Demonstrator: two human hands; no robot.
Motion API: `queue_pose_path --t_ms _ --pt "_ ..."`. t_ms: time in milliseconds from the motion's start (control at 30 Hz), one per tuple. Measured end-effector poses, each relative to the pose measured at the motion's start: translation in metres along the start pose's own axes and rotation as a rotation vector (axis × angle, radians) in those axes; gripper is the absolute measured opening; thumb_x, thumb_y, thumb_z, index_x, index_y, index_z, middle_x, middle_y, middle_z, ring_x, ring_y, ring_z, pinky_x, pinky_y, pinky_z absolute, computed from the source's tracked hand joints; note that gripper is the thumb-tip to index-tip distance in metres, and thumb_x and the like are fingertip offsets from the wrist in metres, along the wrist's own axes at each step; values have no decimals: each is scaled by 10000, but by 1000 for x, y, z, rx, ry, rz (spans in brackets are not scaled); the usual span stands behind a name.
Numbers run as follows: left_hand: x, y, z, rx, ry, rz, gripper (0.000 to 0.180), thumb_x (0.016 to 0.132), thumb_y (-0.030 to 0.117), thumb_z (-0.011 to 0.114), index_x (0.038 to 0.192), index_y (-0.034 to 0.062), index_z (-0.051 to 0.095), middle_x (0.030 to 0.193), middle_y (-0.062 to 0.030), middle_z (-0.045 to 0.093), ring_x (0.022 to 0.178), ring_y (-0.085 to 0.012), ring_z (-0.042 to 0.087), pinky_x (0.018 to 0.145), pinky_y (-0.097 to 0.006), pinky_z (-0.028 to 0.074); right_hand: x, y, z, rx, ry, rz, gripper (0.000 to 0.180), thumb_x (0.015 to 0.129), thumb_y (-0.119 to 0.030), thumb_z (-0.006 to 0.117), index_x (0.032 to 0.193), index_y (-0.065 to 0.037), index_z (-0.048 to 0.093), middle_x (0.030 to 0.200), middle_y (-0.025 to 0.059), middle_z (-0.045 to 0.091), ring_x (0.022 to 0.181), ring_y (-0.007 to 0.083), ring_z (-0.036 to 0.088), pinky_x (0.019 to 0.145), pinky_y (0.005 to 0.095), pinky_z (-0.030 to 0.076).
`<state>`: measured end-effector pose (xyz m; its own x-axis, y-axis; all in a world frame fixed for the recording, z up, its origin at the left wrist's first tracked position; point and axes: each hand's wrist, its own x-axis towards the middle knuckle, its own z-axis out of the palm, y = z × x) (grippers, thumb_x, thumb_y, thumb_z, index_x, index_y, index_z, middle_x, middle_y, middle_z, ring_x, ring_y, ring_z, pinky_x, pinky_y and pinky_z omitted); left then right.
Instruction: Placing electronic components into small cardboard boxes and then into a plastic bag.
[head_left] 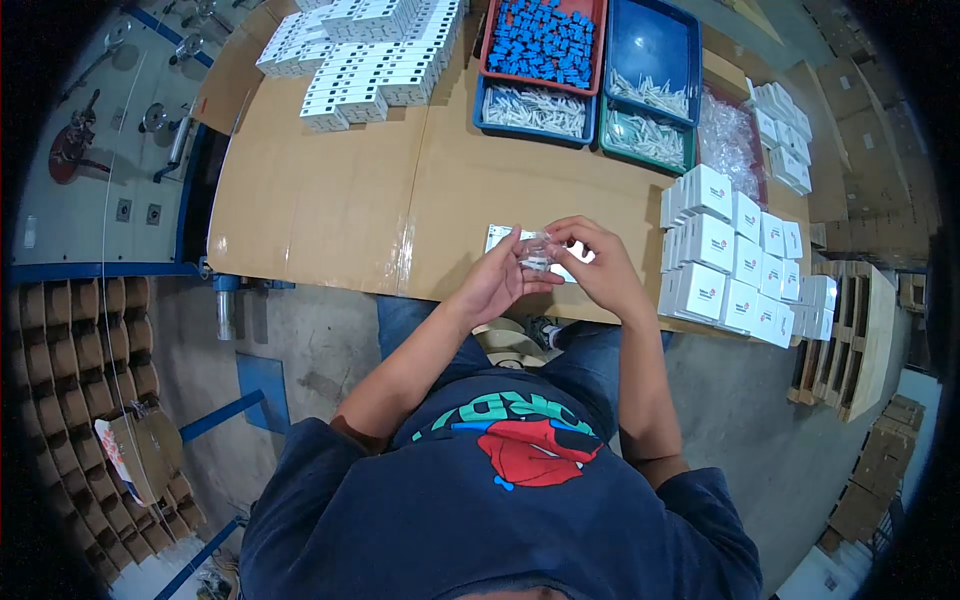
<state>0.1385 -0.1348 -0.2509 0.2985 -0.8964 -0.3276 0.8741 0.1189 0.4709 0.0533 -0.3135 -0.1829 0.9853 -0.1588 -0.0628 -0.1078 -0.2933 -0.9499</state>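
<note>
Near the front edge of the cardboard-covered table, my two hands meet over a small clear plastic bag [538, 254] with something white in it. My left hand [492, 282] is turned palm up, its thumb and fingers against the bag's left side. From the right, my right hand [604, 268] pinches the bag with thumb and forefinger. Beneath and behind the fingers lies a flat white box or card [495, 235], mostly covered by my hands. The bag's exact contents are too small and shiny to make out.
White boxes [702, 243] stand stacked at the right. Behind are a red tray [484, 62] of blue parts, blue [482, 125] and green [645, 158] trays of white pieces, and a heap of clear bags [727, 140]. More white boxes [385, 75] fill the far left of the table.
</note>
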Motion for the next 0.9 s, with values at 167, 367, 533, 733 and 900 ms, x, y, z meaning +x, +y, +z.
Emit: queue_pose_path --t_ms 167,367,533,733,900 --pt "-1 1 2 36 -26 -30 672 1068 589 275 1381 44 512 1243 -121 655 1125 -291 679 952 -386 527 -4 -8 -4 -39 71 -60 123 884 -94 727 981 -18 736 973 70 731 899 178 620 802 310 479" --pt "2 2 0 89 13 -24 673 1072 582 275 1334 25 549 1192 -115 673 1085 -277 696 933 -381 538 4 2 3 28 -1 -59 125 880 -76 722 987 -14 737 985 69 731 923 194 627 857 333 489" --pt "9 -3 -5 92 2 36 589 1087 510 344 1301 9 565 1123 -102 674 987 -237 700 903 -355 546 6 -1 0 -76 -4 -76 108 872 -80 728 956 -12 727 956 86 716 916 213 624 839 347 489" --pt "1 0 -6 194 12 77 526 1081 448 421 1222 -13 634 1065 -107 677 974 -192 664 903 -337 546 6 -10 -3 -118 30 -60 100 841 -97 725 903 -19 718 855 106 694 814 253 638 766 374 506" --pt "-1 1 -4 183 71 73 518 1082 435 432 1221 -25 625 1075 -103 677 964 -188 657 903 -348 544 6 -3 -6 -39 26 -1 108 843 -69 746 940 -23 733 954 71 712 914 191 664 774 315 518"
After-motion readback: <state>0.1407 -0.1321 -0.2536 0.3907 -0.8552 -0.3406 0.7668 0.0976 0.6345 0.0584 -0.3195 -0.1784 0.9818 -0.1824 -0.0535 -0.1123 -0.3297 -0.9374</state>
